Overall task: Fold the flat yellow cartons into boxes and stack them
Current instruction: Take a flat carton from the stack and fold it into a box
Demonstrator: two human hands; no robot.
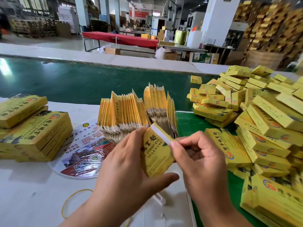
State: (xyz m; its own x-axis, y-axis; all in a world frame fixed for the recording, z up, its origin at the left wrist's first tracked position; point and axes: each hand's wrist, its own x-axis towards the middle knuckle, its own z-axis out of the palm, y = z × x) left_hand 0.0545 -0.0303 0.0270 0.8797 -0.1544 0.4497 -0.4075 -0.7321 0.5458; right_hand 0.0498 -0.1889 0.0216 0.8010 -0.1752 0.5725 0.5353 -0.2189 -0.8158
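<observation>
Landmark: the fanned bundle of flat cartons (137,112), standing on edge mid-tabletop.

Room beyond it: factory hall, pillars, a red-covered table (120,39), and blurred stacks of tan boxes far right.

Green conveyor belt (65,79) runs behind the bundle. White tabletop (32,185) lies in front of it and to its left.

Right of the bundle: loose heap of folded boxes (262,120), tumbled, not squared. Left of it: neater stack of boxes (32,128). A round printed fan (82,153) lies flat just in front-left; a yellow rubber band (72,202) lies nearer the camera.

Directly in front of the bundle, one carton (155,154) is held up, part-opened. Left hand (124,169) is clamped round its body, thumb underneath. Right hand (200,154) pinches the white end flap with thumb and forefinger.

Judgement: end flap being tucked. To do it well, keep the body squared with the left grip, crease the flap cleanly on its score, and slide it in without buckling the side panels.
</observation>
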